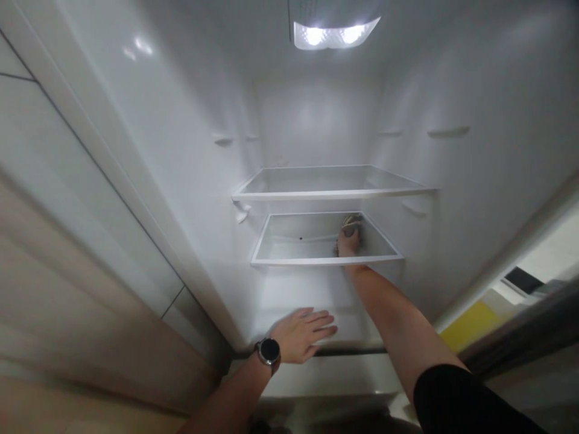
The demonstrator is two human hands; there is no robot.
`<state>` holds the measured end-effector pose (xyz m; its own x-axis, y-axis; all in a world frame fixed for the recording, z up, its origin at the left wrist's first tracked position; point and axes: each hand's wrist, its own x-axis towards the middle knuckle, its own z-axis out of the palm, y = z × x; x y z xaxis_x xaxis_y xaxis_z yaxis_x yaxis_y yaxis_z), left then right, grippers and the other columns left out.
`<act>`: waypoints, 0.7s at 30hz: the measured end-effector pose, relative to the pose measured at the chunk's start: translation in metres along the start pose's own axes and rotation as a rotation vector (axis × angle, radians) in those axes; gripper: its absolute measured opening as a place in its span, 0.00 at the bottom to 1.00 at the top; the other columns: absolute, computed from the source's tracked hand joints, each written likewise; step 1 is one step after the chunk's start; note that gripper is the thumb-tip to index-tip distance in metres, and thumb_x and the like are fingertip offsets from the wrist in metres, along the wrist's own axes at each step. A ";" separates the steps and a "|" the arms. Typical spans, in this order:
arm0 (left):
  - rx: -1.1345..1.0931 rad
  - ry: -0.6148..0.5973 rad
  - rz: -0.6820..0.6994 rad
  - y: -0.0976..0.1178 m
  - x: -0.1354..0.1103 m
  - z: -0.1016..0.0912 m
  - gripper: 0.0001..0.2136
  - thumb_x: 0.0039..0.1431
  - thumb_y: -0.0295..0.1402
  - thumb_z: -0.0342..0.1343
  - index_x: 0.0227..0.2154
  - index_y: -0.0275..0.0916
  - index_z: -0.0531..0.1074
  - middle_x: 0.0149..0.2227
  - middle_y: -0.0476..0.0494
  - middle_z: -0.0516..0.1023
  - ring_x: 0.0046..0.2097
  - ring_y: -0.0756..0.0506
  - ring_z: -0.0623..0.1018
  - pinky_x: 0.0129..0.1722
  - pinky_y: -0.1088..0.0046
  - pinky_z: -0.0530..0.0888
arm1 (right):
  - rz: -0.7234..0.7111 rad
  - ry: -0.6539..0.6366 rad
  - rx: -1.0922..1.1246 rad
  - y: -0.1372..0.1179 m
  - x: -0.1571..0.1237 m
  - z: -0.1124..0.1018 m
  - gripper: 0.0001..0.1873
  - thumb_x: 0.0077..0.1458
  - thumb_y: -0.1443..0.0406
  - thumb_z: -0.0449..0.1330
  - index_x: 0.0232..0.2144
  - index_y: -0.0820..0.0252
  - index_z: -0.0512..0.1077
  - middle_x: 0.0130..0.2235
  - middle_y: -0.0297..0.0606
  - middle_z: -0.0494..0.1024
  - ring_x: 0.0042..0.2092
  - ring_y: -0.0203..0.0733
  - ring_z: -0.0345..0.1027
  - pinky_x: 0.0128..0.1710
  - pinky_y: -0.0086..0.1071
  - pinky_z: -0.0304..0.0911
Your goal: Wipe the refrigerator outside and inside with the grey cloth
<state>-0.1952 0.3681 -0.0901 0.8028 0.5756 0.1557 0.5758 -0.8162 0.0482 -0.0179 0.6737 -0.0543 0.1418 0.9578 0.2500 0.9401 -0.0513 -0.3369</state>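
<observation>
I look into an open white fridge. My left hand (302,334), with a dark watch on its wrist, lies flat with fingers stretched out on the front edge of the lowest shelf (316,346). My right hand (348,242) reaches deep under the middle glass shelf (325,260) and is seen through the glass. Its fingers close round a small greyish thing (351,224), perhaps a cloth, pressed near the back wall. What it is cannot be made out.
An upper glass shelf (332,194) spans the fridge above. The interior lamp (333,35) shines at the top. White side walls close in left and right. A wood-coloured panel (67,313) stands at the left, the fridge door (520,325) at the right.
</observation>
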 end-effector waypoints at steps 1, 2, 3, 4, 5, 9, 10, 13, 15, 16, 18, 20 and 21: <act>0.002 -0.005 0.002 0.000 0.000 -0.002 0.29 0.71 0.42 0.46 0.72 0.46 0.53 0.72 0.44 0.60 0.73 0.43 0.57 0.69 0.54 0.59 | 0.027 -0.002 0.019 -0.013 0.000 0.006 0.33 0.71 0.59 0.35 0.70 0.73 0.52 0.60 0.68 0.68 0.59 0.55 0.65 0.55 0.45 0.62; 0.006 -0.011 0.001 0.001 0.000 -0.003 0.29 0.71 0.42 0.46 0.72 0.46 0.53 0.72 0.44 0.61 0.73 0.43 0.57 0.69 0.55 0.60 | 0.029 -0.009 0.038 -0.027 -0.003 0.012 0.33 0.71 0.59 0.35 0.71 0.73 0.51 0.62 0.67 0.67 0.60 0.56 0.64 0.56 0.48 0.62; 0.010 -0.018 0.000 0.001 0.001 -0.004 0.29 0.71 0.41 0.46 0.72 0.46 0.53 0.72 0.43 0.61 0.73 0.42 0.57 0.69 0.55 0.60 | -0.001 -0.020 0.059 -0.042 -0.010 0.019 0.33 0.71 0.59 0.37 0.71 0.71 0.51 0.63 0.65 0.67 0.61 0.56 0.63 0.57 0.50 0.61; 0.013 -0.026 -0.002 0.001 0.001 -0.005 0.29 0.71 0.41 0.46 0.72 0.46 0.53 0.71 0.43 0.62 0.73 0.42 0.57 0.69 0.55 0.60 | -0.056 -0.036 0.079 -0.057 -0.018 0.026 0.32 0.71 0.59 0.39 0.71 0.68 0.52 0.64 0.62 0.67 0.61 0.56 0.62 0.58 0.50 0.60; 0.014 -0.032 -0.005 0.001 0.001 -0.005 0.29 0.71 0.41 0.46 0.72 0.46 0.53 0.71 0.43 0.62 0.73 0.42 0.58 0.69 0.55 0.60 | -0.134 -0.061 0.099 -0.071 -0.029 0.033 0.32 0.70 0.59 0.43 0.71 0.65 0.54 0.64 0.58 0.67 0.61 0.55 0.62 0.59 0.50 0.59; 0.009 -0.034 -0.001 0.001 0.001 -0.004 0.29 0.71 0.41 0.46 0.72 0.46 0.53 0.71 0.42 0.63 0.72 0.42 0.59 0.69 0.56 0.59 | -0.512 -0.201 0.155 -0.106 -0.072 0.049 0.28 0.60 0.56 0.61 0.63 0.46 0.69 0.64 0.34 0.71 0.61 0.48 0.62 0.59 0.36 0.59; 0.008 -0.028 -0.002 0.001 0.000 -0.004 0.28 0.72 0.41 0.46 0.72 0.46 0.53 0.70 0.42 0.64 0.72 0.42 0.60 0.69 0.56 0.59 | -0.564 -0.223 0.157 -0.108 -0.078 0.050 0.29 0.59 0.56 0.62 0.62 0.42 0.70 0.64 0.31 0.71 0.61 0.48 0.61 0.58 0.34 0.60; -0.001 -0.014 -0.012 0.001 0.000 -0.002 0.28 0.72 0.41 0.45 0.72 0.46 0.54 0.71 0.43 0.63 0.73 0.42 0.59 0.70 0.56 0.58 | -0.571 -0.233 0.143 -0.093 -0.079 0.044 0.29 0.61 0.57 0.60 0.64 0.40 0.68 0.64 0.31 0.71 0.61 0.50 0.60 0.56 0.35 0.61; -0.011 -0.010 -0.015 0.001 -0.001 -0.002 0.27 0.73 0.42 0.44 0.72 0.46 0.54 0.72 0.44 0.61 0.73 0.43 0.57 0.70 0.56 0.57 | -0.489 -0.212 0.120 -0.069 -0.068 0.036 0.29 0.60 0.59 0.60 0.64 0.44 0.68 0.63 0.36 0.72 0.61 0.52 0.61 0.55 0.37 0.62; -0.016 -0.010 -0.016 0.001 -0.001 -0.002 0.27 0.73 0.42 0.44 0.72 0.46 0.54 0.72 0.45 0.60 0.73 0.43 0.57 0.71 0.55 0.57 | -0.428 -0.193 0.107 -0.055 -0.062 0.032 0.30 0.60 0.60 0.61 0.64 0.47 0.67 0.63 0.40 0.71 0.61 0.53 0.60 0.55 0.38 0.62; -0.022 -0.013 -0.017 0.000 -0.001 -0.001 0.28 0.73 0.43 0.44 0.72 0.46 0.53 0.72 0.45 0.60 0.73 0.43 0.57 0.71 0.55 0.57 | -0.283 -0.132 0.085 -0.026 -0.048 0.023 0.32 0.62 0.61 0.59 0.67 0.55 0.64 0.65 0.49 0.68 0.63 0.58 0.58 0.57 0.42 0.60; -0.022 -0.016 -0.020 0.000 -0.001 0.000 0.28 0.72 0.43 0.45 0.72 0.46 0.53 0.73 0.45 0.59 0.73 0.43 0.57 0.71 0.55 0.56 | -0.160 -0.070 0.062 -0.001 -0.036 0.015 0.32 0.67 0.60 0.52 0.70 0.66 0.58 0.65 0.61 0.64 0.64 0.62 0.57 0.59 0.48 0.58; -0.020 -0.017 -0.022 0.000 -0.001 0.000 0.29 0.72 0.43 0.46 0.72 0.46 0.53 0.73 0.45 0.59 0.73 0.42 0.57 0.71 0.55 0.56 | -0.115 -0.048 0.053 0.008 -0.031 0.012 0.32 0.69 0.59 0.47 0.70 0.70 0.55 0.65 0.66 0.63 0.63 0.64 0.58 0.59 0.51 0.57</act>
<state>-0.1954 0.3676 -0.0906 0.7927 0.5939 0.1376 0.5902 -0.8042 0.0707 -0.0185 0.6465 -0.0756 0.0184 0.9689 0.2466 0.9314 0.0731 -0.3565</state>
